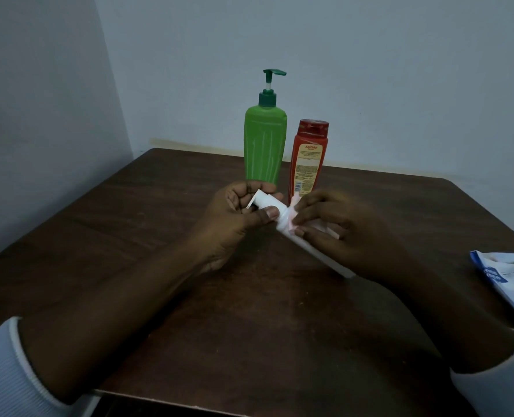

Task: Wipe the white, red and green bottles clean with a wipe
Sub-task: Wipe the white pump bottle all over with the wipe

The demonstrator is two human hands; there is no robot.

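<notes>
White bottle (331,261) is up off the table (159,236), lying at a slant between your two hands, pump end up and to the left, base down and to the right. Your left hand (237,212) has the pump end: fingers curled round the far side, thumb laid across the neck just below the pump head, and the spout pokes out toward your palm. Your right hand (340,224) sits on the body just below the shoulder, fingers bent over it and pinching the wipe (294,210) against the plastic. That hand is blurred, so you can't make out how its thumb lies. A pale, pinkish tuft of the wipe sticks up between your two hands, right at the bottle's shoulder.

Behind your hands, the green bottle (264,145) stands upright with its dark green pump on top, and no writing shows on it. Just beside it on the right stands the red bottle (308,164), cap up. Its cream label is headed with what reads as "Karthika"; the print below is too small to read. At the right edge lies a blue and white packet (505,275), its lettering illegible.
</notes>
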